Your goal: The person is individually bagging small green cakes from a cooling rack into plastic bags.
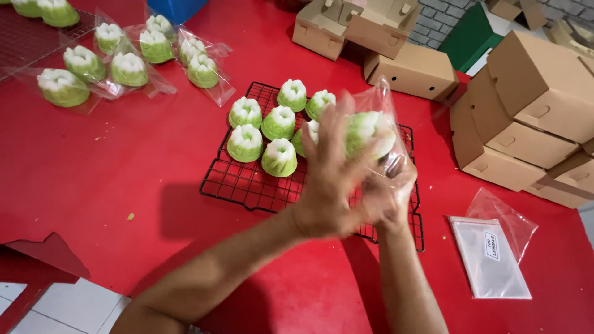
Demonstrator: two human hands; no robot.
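Left hand point(331, 176) spread flat against a green-and-white fluted cake point(369, 131) in a clear plastic bag point(387, 102) | right hand point(391, 192) clamped on the bag from below | both above the black wire cooling rack point(247, 182), centre of red table point(124, 167) | brown cardboard boxes point(526, 111) far right.

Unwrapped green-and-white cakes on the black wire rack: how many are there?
7 visible on the black wire rack: back row; middle; front; one partly behind the left hand. More may be hidden.
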